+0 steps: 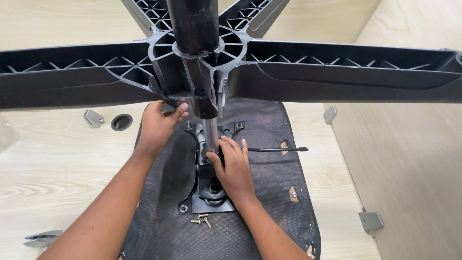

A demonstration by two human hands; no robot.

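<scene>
Where base [308, 77] looms — column [210, 132] half-hidden.

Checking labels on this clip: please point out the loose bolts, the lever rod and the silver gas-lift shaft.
loose bolts [202, 220]: head view, middle of the pile.
lever rod [276, 149]: head view, mid-length.
gas-lift shaft [210, 132]: head view, bare silver stretch.

A matt black ribbed plastic star base [308, 67] is being shown above a shiny metal gas-lift column [210, 132]. The seat underside [269, 192] is being covered by rough black cloth, laid on pale, smooth wood-grain flooring [57, 163].
</scene>
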